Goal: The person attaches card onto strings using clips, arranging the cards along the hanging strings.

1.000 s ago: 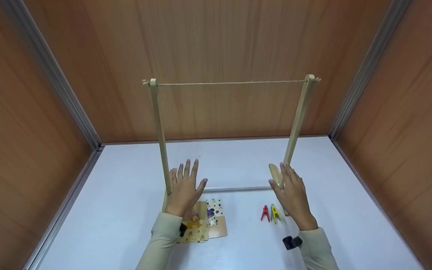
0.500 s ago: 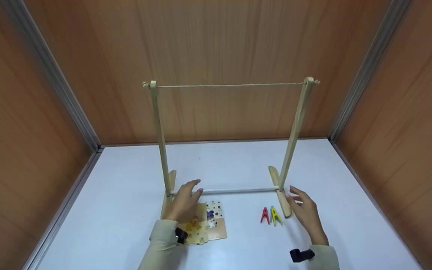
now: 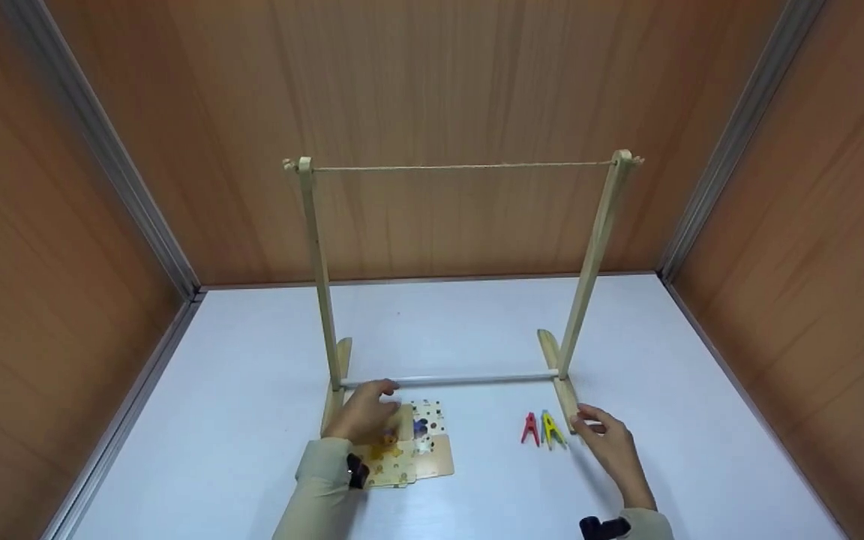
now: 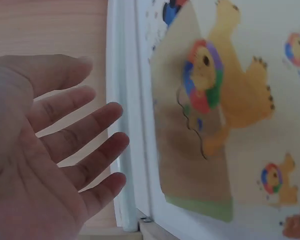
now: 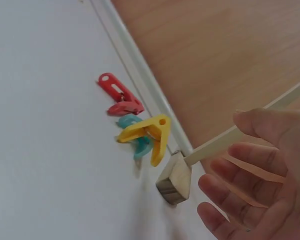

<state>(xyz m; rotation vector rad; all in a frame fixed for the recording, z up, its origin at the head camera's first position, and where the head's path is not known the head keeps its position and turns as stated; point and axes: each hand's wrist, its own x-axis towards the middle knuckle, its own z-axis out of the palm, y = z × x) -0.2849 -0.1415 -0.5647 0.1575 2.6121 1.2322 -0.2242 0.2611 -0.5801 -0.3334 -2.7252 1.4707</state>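
Note:
In the head view my left hand (image 3: 363,414) hovers over a small pile of picture cards (image 3: 394,471), holding nothing. Its fingers are relaxed and apart in the left wrist view, beside a card with a yellow lion-like animal (image 4: 240,100). Close to the wooden stand's right foot (image 3: 565,399), my right hand (image 3: 610,446) has loosely bent fingers with nothing between them. Left of that hand lie a red clothespin (image 5: 122,97) and a yellow clothespin (image 5: 164,135). A teal clothespin (image 5: 142,146) lies partly under the yellow one.
A string (image 3: 462,166) runs between the tops of the stand's left post (image 3: 318,262) and right post (image 3: 589,270). A white bar (image 3: 469,379) joins them low down. Wood-grain panels (image 3: 462,82) enclose the white table (image 3: 252,360) at the back and sides.
Both hands have come down from beside the stand's posts toward me. The left has dropped over the cards; the right has moved nearer the clothespins. Cards and clothespins look unmoved.

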